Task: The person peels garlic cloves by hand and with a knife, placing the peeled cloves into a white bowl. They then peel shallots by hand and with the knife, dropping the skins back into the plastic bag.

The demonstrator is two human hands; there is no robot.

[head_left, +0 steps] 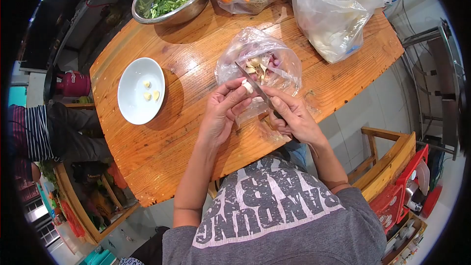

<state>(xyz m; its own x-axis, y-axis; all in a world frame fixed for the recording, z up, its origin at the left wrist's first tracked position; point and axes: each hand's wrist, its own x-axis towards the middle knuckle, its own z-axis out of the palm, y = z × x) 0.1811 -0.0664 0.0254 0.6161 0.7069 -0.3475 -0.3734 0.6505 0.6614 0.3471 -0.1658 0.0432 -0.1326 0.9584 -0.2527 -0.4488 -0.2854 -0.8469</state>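
Two hands work over the wooden table [147,157]: your left hand [221,115] pinches a garlic clove [248,87] between thumb and fingertips, closed firmly on it, and your right hand [294,118] is wrapped shut around the handle of a knife [255,84], whose blade runs up and left across the clove. The clove sits at the blade, held in the air just above the near edge of an open plastic bag [265,61] that holds more cloves and papery skins. Judged step: peeling or trimming this clove, blade at its tip or skin; exact contact point is too small to tell. The next move, as a judgement, calls for a shallow, controlled draw of the blade with your left thumb kept clear of the edge, then a place to drop the clean clove. Three peeled cloves already lie in the white bowl [128,103], well to the left of your hands. At the far edge stand a steel bowl [196,7] of chopped greens and two more bags [338,10], one with something orange inside. Writing: your grey shirt [274,216] carries large pale block letters, upside down from this view and only partly legible, so no reading is logged. A red canister [73,84] beyond the table bears a mark too small to read.
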